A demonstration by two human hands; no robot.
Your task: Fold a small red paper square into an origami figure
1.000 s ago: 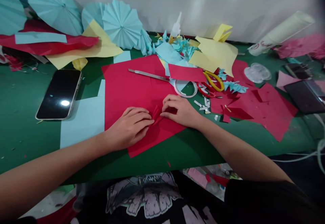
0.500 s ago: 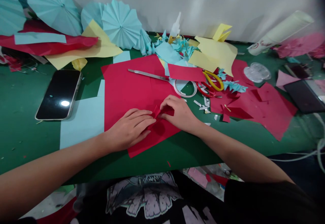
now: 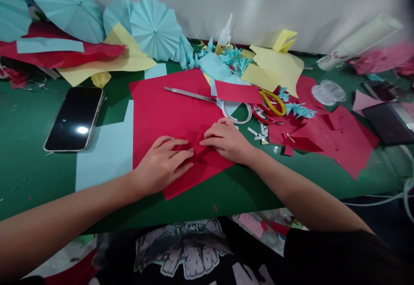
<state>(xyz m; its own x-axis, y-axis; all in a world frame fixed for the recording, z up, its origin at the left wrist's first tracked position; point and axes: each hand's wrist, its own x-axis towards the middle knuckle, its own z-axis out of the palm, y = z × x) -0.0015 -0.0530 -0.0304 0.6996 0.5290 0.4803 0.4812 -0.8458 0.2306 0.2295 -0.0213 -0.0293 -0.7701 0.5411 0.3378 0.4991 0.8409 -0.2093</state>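
A small folded red paper piece [image 3: 199, 144] lies between my hands, over a large red sheet [image 3: 161, 119]. My left hand [image 3: 164, 162] rests on the sheet with its fingers spread, its fingertips touching the piece's left edge. On the other side, my right hand [image 3: 226, 142] pinches the piece's right edge between thumb and fingers. A silver blade-like tool [image 3: 189, 94] lies across the upper part of the sheet. To the right of it are a roll of tape [image 3: 237, 112] and yellow-and-red scissors [image 3: 273, 103].
A phone [image 3: 75, 119] and light blue paper [image 3: 105, 155] are at the left. Blue pleated fans [image 3: 155, 30] stand behind. A glue bottle [image 3: 225, 32], yellow paper [image 3: 274, 67], red scraps [image 3: 343, 134] and a clear plastic disc [image 3: 329, 92] lie at the back and right.
My right hand's fingers have drawn closer together and shifted slightly left along the folded piece. My left hand has moved slightly left, its fingers a little more apart.
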